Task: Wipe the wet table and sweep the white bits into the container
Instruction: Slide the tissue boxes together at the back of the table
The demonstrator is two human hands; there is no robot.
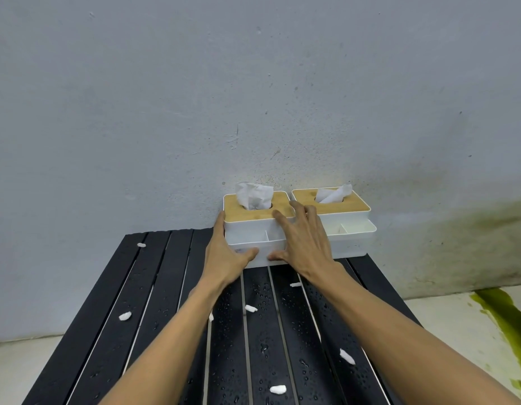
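Observation:
A black slatted table (162, 287) carries water drops and several white bits, such as one white bit (125, 316) at the left and another white bit (278, 389) near the front. Two white tissue boxes with wooden lids stand at the far edge against the wall. My left hand (225, 252) grips the left side of the left tissue box (247, 232), thumb on its front. My right hand (303, 238) holds the same box's right side, fingers over the lid. A tissue (253, 195) sticks out of its lid. The right tissue box (352, 229) stands untouched beside it.
A grey wall (253, 83) rises right behind the boxes. Pale floor shows on both sides of the table, with a green stain (504, 317) on the floor and wall at the right. Each box has open front compartments.

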